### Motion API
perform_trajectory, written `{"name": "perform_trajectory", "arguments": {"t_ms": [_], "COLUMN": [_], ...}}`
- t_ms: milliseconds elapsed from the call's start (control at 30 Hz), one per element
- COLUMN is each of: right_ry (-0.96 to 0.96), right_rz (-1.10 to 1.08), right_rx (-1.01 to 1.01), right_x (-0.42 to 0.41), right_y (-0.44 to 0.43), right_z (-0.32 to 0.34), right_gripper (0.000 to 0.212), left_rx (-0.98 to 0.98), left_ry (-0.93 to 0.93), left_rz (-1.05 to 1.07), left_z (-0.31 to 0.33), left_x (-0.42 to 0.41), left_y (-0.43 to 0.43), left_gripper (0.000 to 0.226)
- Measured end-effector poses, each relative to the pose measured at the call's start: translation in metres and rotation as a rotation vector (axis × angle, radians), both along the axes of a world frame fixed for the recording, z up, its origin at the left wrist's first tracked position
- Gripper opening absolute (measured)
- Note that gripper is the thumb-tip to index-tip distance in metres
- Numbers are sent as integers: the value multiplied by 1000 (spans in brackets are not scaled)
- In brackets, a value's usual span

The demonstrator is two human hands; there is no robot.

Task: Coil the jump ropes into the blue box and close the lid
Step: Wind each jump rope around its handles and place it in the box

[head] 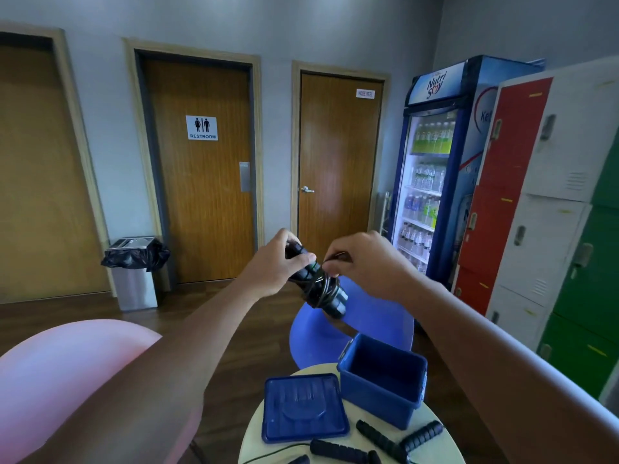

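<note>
Jump rope (318,286), its cord wound round the paired black grips, is held in the air above the desk (253,437). The left hand (278,262) grips the upper end and the right hand (365,262) pinches the cord. Below, the lid (303,408) lies flat, touching the open blue box (382,380). More loose handles (345,451) lie in front.
</note>
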State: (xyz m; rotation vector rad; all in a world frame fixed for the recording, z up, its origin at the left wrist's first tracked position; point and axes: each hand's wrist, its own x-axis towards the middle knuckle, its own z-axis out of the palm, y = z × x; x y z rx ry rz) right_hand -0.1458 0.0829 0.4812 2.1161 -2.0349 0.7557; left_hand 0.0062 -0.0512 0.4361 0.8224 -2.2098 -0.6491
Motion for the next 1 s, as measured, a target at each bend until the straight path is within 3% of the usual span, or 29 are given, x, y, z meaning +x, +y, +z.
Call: {"name": "perform_trajectory", "arguments": {"t_ms": [167, 333, 400, 467, 600, 800, 1000], "right_ry": [-362, -646, -767, -829, -805, -854, -890], "right_rz": [88, 202, 236, 218, 140, 21, -33], "right_rx": [-63, -76, -67, -91, -130, -161, -131], "right_x": [-8, -6, -2, -1, 0, 2, 2], "right_y": [-8, -17, -20, -22, -28, -33, -31], "right_z": [16, 16, 11, 6, -1, -11, -8], "right_gripper": [10, 9, 8, 11, 15, 19, 37], "left_rx": [399, 627, 646, 665, 583, 566, 531], "left_ry": [238, 534, 568, 557, 471, 504, 492], "left_rz": [-230, -442, -497, -494, -413, -312, -286], "left_z": [5, 14, 16, 15, 8, -2, -12], "left_x": [12, 13, 11, 12, 14, 7, 2], "left_y": [11, 23, 24, 26, 26, 30, 41], "left_gripper": [46, 55, 58, 47, 46, 33, 24]}}
